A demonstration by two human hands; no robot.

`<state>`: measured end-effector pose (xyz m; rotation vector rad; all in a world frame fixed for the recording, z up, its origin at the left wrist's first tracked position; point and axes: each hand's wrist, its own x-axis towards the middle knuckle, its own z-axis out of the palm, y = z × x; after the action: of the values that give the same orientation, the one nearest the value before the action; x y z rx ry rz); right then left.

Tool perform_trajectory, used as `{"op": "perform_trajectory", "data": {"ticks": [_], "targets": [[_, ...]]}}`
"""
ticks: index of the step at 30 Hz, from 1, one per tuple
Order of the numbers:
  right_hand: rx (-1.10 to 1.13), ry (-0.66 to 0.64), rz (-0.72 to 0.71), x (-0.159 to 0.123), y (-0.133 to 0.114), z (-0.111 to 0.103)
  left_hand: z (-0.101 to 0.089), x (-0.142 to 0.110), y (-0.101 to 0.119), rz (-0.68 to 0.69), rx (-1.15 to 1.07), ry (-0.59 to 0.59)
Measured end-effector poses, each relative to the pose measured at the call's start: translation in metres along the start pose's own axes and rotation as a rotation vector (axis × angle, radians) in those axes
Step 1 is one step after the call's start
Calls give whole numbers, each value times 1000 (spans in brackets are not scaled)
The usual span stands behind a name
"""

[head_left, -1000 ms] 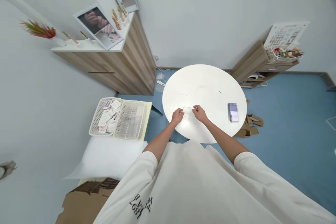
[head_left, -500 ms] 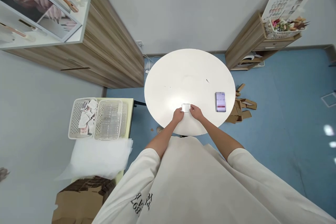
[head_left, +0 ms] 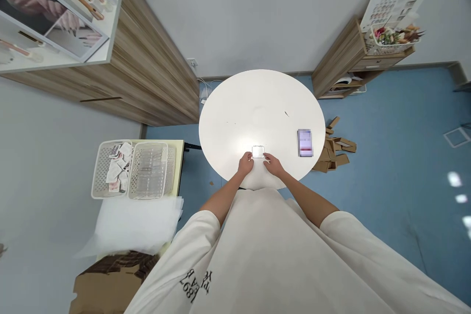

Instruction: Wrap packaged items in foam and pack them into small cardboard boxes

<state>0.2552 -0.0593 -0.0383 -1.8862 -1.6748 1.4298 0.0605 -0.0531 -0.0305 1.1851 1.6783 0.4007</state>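
A small, flat, clear-and-white rectangular case (head_left: 258,151) lies on the white oval table (head_left: 257,103) near its front edge. My left hand (head_left: 245,163) rests just left of the case, its fingers loosely bent and apart, with a narrow gap to it. On the other side, my right hand (head_left: 273,165) has thumb and forefinger parted close to the case's right edge; whether a fingertip still touches it is too small to tell. Farther right on the tabletop is a phone (head_left: 305,143) with a lit, blurred screen.
Left of me, a side table carries two white baskets (head_left: 96,171) with packets and clear trays, plus translucent sheets (head_left: 136,223). Cardboard pieces (head_left: 333,152) lie on the floor at right. A wooden cabinet (head_left: 154,54) stands back left, a smaller one (head_left: 338,59) back right.
Both hands have drawn slightly away from the sides of the case, which stays on the table. The whole view has shifted a little.
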Motion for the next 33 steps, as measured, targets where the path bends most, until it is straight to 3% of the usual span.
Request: {"op": "perform_trajectory", "data": {"ticks": [4,10,22,33], "targets": [[-34,71,-26,0,-4,0,-3,-1,5,18,-86,4],[-46,167,-73,2,-23,-18,-9,-2,20,105,-125,78],[-234,105,-2,18,-53,-30,-5,11,26,104,-148,191],[-332,61,-64,14,-61,-30,-6,17,22,103,-157,220]]}}
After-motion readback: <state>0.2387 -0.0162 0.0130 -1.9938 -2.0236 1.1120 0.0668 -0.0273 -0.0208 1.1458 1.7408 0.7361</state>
